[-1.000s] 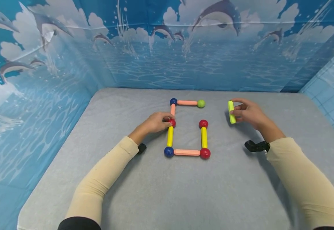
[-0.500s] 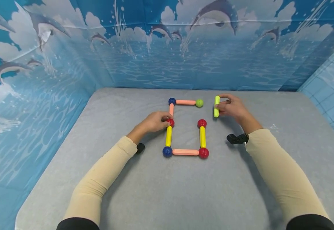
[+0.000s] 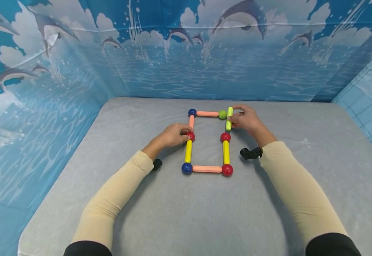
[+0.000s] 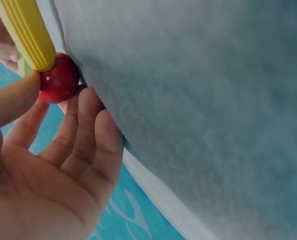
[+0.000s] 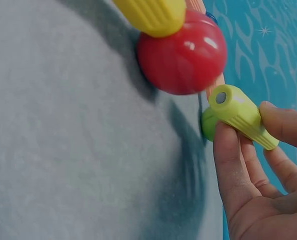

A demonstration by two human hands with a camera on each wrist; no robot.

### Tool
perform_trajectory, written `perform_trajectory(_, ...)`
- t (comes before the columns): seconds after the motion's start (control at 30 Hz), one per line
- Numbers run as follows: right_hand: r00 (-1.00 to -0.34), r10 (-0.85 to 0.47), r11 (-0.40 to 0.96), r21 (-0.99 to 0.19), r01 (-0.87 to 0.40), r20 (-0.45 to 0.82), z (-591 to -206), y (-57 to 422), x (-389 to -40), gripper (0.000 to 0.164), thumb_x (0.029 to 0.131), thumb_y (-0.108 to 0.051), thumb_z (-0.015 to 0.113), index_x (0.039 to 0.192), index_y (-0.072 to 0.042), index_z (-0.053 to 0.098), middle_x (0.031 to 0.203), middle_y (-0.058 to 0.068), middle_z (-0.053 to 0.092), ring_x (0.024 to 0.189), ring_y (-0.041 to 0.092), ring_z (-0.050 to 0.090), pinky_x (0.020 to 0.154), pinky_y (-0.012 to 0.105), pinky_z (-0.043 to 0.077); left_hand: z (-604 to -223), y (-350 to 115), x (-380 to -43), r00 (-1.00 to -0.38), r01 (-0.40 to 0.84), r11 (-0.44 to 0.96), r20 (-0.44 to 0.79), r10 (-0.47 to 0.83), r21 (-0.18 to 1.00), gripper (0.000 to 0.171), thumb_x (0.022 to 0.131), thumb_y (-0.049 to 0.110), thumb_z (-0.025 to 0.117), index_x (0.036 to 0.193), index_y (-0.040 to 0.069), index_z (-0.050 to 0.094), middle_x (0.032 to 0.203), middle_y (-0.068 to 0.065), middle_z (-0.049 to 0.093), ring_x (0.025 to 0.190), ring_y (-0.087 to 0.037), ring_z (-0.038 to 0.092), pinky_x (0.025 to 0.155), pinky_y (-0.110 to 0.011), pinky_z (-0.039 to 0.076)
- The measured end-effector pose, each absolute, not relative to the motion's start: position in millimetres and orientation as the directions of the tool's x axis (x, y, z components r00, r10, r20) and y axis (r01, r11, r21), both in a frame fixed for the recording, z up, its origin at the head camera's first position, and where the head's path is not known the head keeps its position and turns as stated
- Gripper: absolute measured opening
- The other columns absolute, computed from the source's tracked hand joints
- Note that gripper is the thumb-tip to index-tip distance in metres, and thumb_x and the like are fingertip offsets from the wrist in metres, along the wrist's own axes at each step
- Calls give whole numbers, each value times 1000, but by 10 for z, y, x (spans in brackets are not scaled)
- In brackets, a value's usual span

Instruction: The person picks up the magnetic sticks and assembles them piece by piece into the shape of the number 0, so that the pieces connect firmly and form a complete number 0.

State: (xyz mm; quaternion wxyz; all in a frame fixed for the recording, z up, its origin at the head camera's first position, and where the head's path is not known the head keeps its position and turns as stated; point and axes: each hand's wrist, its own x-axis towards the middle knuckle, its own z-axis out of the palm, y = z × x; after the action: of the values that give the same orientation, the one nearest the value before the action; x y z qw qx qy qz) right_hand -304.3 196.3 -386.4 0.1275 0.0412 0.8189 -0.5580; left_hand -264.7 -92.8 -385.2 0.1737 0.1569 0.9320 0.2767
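My left hand (image 3: pixel 174 135) pinches a red ball (image 4: pixel 59 80) on the left side of a frame of rods and balls; a yellow rod (image 4: pixel 27 32) is joined to that ball. My right hand (image 3: pixel 248 121) holds a lime-yellow rod (image 3: pixel 229 118) between thumb and fingers, beside the green ball (image 3: pixel 222 114) at the far right corner. The grey disc in the rod's end shows in the right wrist view. Close in front of it is another red ball (image 3: pixel 225 137), on top of a yellow rod (image 3: pixel 226 153).
Blue balls (image 3: pixel 187 168) mark the left corners and a red ball (image 3: pixel 227 170) the near right one. Salmon rods (image 3: pixel 207 169) form the near and far sides. All lies on a grey cloth-covered table (image 3: pixel 173 213), with a dolphin-print curtain (image 3: pixel 173 64) behind and at the sides.
My right hand has carried the lime-yellow rod left, from the right of the frame to beside the green ball. My left hand stays on its red ball.
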Motion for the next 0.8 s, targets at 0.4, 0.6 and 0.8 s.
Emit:
perform_trajectory(0.4, -953, -90, 421, -878, 227, -289, -3882, 1885, -3049, 66, 99, -17, 61, 156, -11, 27, 144, 24, 48, 107, 22, 63, 98, 39, 55, -3850, -897, -2633, -896, 173, 798, -245, 371, 578, 30, 99, 22, 60, 130, 22, 64, 129, -11, 63, 111, -25, 55, 96, -40, 51)
perform_trajectory(0.6, -940, -131, 432, -872, 231, -314, -3900, 1888, -3038, 63, 99, -17, 59, 155, -10, 29, 143, 23, 48, 106, 20, 63, 95, 36, 56, -3858, -890, -2621, -899, 168, 794, -240, 367, 584, 30, 99, 22, 60, 129, 22, 64, 129, -11, 63, 111, -25, 56, 96, -40, 51)
perform_trajectory(0.8, -938, -139, 435, -870, 231, -318, -3926, 1902, -3042, 64, 99, -18, 60, 155, -10, 29, 143, 23, 47, 96, 13, 63, 92, 34, 57, -3872, -882, -2603, -902, 168, 793, -234, 364, 586, 30, 99, 21, 60, 129, 22, 64, 129, -12, 63, 111, -25, 56, 94, -39, 52)
